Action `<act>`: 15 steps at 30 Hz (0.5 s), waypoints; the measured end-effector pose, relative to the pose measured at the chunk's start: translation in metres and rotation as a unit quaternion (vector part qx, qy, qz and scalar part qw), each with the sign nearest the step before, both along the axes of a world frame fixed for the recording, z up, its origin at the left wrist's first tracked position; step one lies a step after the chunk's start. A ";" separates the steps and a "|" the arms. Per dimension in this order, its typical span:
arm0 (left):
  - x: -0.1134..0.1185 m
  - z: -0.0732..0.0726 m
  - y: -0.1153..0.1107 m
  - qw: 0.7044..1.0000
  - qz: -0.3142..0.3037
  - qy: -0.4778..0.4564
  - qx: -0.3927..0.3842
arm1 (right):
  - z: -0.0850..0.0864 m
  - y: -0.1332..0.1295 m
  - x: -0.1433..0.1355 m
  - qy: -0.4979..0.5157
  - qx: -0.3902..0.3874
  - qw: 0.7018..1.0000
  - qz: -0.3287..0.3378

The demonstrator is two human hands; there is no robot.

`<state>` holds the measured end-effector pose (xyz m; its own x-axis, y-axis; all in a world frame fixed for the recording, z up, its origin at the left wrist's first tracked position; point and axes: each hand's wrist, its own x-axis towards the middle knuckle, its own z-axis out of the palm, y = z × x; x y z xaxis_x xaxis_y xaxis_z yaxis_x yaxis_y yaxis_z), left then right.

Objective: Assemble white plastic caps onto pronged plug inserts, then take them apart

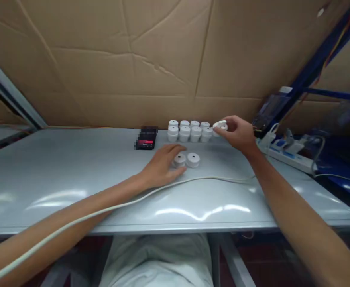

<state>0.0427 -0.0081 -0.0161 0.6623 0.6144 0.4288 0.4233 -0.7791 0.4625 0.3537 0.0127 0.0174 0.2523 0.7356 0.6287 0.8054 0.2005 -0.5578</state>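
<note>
Left hand (164,164): thumb and fingers parted in a curve about one of two white round pieces (193,160) lying side by side on the grey table (73,167); whether skin meets plastic is unclear. Right hand (237,131): fingertips pinched on a small white part (220,125), just beside the stacked white pieces (195,134) at the cardboard wall (127,59). A phone (146,138) lies left of the stacks.

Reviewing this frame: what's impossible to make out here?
All in the head view:
- Back row: lower parts hidden by front row.
- Held piece: partly covered by right hand.
- Phone: screen text pixelated, too small.
- Cable: cut off by picture's edge, lower left.
</note>
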 end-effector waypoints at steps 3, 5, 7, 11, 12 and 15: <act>-0.002 -0.003 0.001 0.998 -0.020 0.057 0.019 | -0.018 0.016 0.033 0.000 -0.050 0.992 -0.118; -0.003 -0.005 0.000 0.996 -0.024 0.084 0.025 | -0.031 0.023 0.043 -0.003 -0.097 0.986 -0.132; -0.004 -0.004 0.000 0.995 -0.018 0.098 0.027 | -0.041 0.027 0.047 -0.002 -0.131 0.986 -0.100; -0.005 0.002 0.012 0.994 0.007 0.088 0.058 | -0.051 0.033 0.049 0.031 -0.133 0.989 -0.048; -0.004 0.004 0.019 0.994 0.022 0.082 0.067 | -0.052 0.034 0.050 0.034 -0.128 0.990 -0.047; 0.004 0.016 0.048 0.992 0.086 0.054 0.081 | -0.049 0.035 0.051 0.017 -0.109 0.992 -0.058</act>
